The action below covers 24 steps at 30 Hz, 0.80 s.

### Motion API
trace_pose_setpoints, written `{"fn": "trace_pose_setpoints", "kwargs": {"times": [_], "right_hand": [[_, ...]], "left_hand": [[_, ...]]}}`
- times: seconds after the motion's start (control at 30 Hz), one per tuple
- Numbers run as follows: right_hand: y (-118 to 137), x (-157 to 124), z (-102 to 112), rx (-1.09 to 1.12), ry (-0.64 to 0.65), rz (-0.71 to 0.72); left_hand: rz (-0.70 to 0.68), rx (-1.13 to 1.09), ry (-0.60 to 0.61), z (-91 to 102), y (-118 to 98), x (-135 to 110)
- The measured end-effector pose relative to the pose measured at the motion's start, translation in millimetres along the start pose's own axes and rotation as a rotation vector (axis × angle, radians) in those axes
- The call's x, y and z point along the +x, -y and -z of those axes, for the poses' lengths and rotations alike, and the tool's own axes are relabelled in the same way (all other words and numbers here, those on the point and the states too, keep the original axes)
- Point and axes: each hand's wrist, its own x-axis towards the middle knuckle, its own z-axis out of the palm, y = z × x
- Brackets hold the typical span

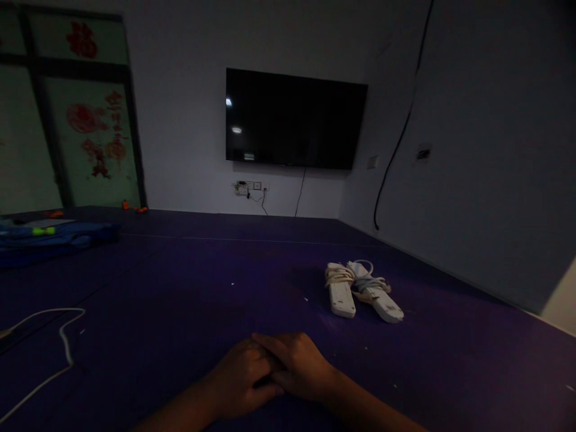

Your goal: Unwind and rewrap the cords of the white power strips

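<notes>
My left hand (245, 373) and my right hand (305, 365) rest together, low in the middle of the head view. Both are closed, the fingers folded over each other, and no object shows between them. Beneath them spreads a dark purple surface (189, 300). Nearest to my right hand, a short way beyond it, lie two white power strips side by side. Each of them, the left power strip (342, 301) and the right power strip (386, 305), has its pale cord wound round it. The far fingers are partly hidden by the overlap.
A white cable (66, 345) curls over the surface at the left. Farther back lies a blue cloth-like heap (85, 235) with a bright green item (44, 231). Small orange things (141, 210) sit by the glass door. A television (294, 120) hangs on the wall; a black cable (398, 144) hangs at right.
</notes>
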Motion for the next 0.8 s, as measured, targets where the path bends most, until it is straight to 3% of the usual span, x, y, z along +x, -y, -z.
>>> {"fn": "trace_pose_setpoints", "kwargs": {"times": [0.8], "right_hand": [[1.2, 0.6, -0.2, -0.05, 0.001, -0.015]], "left_hand": [[-0.031, 0.001, 0.017, 2.9, -1.6, 2.4]]}}
